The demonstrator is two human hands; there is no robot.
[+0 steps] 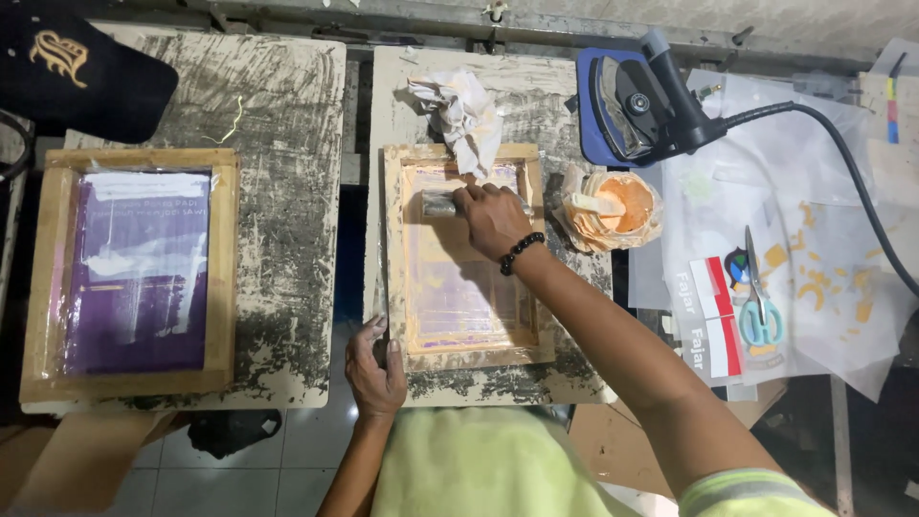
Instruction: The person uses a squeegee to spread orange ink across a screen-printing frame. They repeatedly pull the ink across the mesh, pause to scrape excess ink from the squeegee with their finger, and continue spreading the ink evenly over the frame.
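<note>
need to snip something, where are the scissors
In the head view the scissors lie far right on the white sheets, below the iron.

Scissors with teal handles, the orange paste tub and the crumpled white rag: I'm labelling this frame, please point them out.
Scissors with teal handles (pixel 759 321), head view, on the handle loops.
Orange paste tub (pixel 627 203), head view, on the paste.
Crumpled white rag (pixel 466 115), head view, on its middle folds.

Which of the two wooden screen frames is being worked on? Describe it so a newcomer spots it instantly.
On the middle board, right of the purple screen frame, lies the orange-smeared screen frame. The left hand steadies its near corner; the right hand presses a squeegee on its mesh.
</note>
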